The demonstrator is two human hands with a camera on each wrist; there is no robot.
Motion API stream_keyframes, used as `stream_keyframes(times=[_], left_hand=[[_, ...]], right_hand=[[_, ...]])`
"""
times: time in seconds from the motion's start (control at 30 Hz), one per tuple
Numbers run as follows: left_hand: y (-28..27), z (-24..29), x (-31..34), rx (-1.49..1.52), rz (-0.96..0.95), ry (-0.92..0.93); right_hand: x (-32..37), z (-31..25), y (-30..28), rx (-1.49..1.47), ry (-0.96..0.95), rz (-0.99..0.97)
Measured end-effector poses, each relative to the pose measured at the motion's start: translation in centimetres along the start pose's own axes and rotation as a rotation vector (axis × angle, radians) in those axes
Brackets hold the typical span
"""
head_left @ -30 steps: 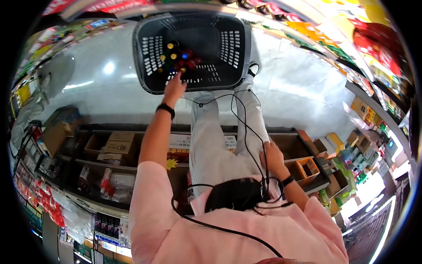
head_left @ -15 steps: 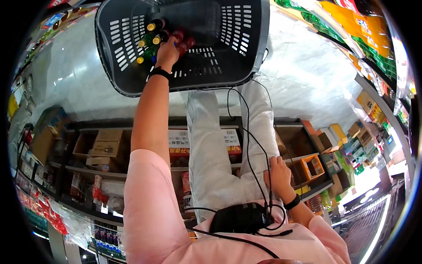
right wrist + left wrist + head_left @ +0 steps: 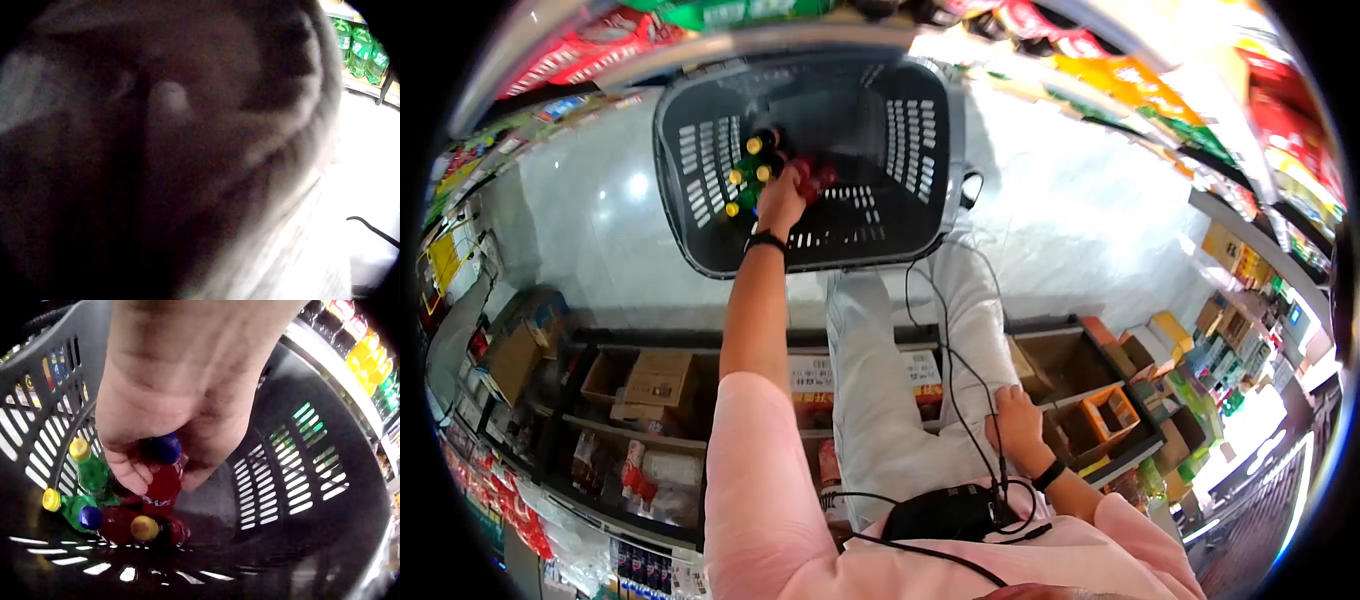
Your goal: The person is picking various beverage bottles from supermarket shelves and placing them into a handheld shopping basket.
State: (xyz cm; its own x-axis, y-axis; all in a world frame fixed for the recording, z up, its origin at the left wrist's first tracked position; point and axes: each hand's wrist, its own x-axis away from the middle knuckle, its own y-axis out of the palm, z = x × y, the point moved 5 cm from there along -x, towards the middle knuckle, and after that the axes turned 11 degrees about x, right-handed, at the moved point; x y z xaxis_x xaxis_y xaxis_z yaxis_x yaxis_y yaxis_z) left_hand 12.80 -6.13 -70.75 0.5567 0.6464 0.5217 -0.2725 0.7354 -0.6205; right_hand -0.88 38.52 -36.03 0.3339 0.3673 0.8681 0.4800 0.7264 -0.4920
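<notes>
- The left hand (image 3: 781, 207) grasps a red bottle with a blue cap (image 3: 164, 487), fingers curled about its neck on one side, thumb on the other, the cap tucked beneath the palm.
- As I judge it, the step in hand is shifting one bottle among others, with the grip made and the release not yet done; whether it is being placed or picked out I cannot tell.
- The next move seems to call for a steady hold at the neck and a straight path up or down, so that neighbours are not knocked.
- The held bottle is right at the fingertips, inside the dark basket (image 3: 850, 110), nearer its left wall than its right; whether its base meets the basket floor is hidden.
- Just beside it are another blue-capped bottle (image 3: 92, 517) and a yellow-capped dark bottle (image 3: 169, 532).
- Farther out, toward the basket's left wall, come green bottles (image 3: 92, 475) with yellow caps.
- Well apart, outside the near edge, the right hand (image 3: 1017, 428) rests idle on the trousers (image 3: 875, 400), fingers loosely bent, nothing visible in them.
</notes>
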Motion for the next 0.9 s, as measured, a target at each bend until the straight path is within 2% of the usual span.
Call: stream_keyframes(times=[0.07,0.17,0.27,0.37,0.47,0.5,0.53,0.63,0.67,0.73,0.8,0.83,0.87,0.9], left_hand=[[-4.2,3.6,2.4,-0.002,0.009,0.015],[-10.7,8.7,7.1,-0.027,0.052,0.172],[-18.1,16.1,14.6,-0.072,0.05,0.219],[-23.8,21.8,21.7,-0.149,0.134,0.397],[-30.5,29.4,29.1,-0.151,0.004,0.413],[-32.2,31.0,30.8,-0.09,0.028,0.519],[-34.2,33.1,32.5,-0.08,-0.008,0.503],[-39.6,38.8,36.0,0.008,-0.073,0.545],[-41.1,40.3,37.2,0.037,-0.078,0.577],[-44.0,43.1,38.8,0.054,-0.042,0.612],[-46.1,45.7,39.8,0.194,-0.146,0.707],[-47.1,46.9,40.1,0.197,-0.133,0.808],[-48.0,48.1,40.2,0.232,-0.188,0.789],[-49.0,49.6,40.2,0.271,-0.213,0.859]], right_hand=[[0.1,0.3,-1.2,-0.035,0.004,0.064],[1.1,0.6,-3.6,-0.063,0.023,0.031],[1.5,1.1,-5.7,-0.098,0.027,0.16],[1.4,1.6,-8.2,-0.148,0.005,0.174],[-1.4,2.8,-9.4,-0.229,-0.026,0.135],[-2.0,3.1,-10.4,-0.29,-0.083,0.143],[-2.1,3.0,-10.7,-0.347,-0.145,0.149],[-5.1,3.1,-11.8,-0.286,-0.25,0.308],[-4.4,3.0,-13.4,-0.29,-0.274,0.488],[1.1,1.5,-20.4,-0.391,-0.191,0.569],[7.3,-1.4,-28.3,-0.595,-0.269,0.407],[8.5,-2.6,-30.7,-0.714,-0.435,0.518],[9.7,-3.7,-32.6,-0.833,-0.6,0.625],[11.2,-5.2,-34.8,-0.878,-0.732,0.639]])
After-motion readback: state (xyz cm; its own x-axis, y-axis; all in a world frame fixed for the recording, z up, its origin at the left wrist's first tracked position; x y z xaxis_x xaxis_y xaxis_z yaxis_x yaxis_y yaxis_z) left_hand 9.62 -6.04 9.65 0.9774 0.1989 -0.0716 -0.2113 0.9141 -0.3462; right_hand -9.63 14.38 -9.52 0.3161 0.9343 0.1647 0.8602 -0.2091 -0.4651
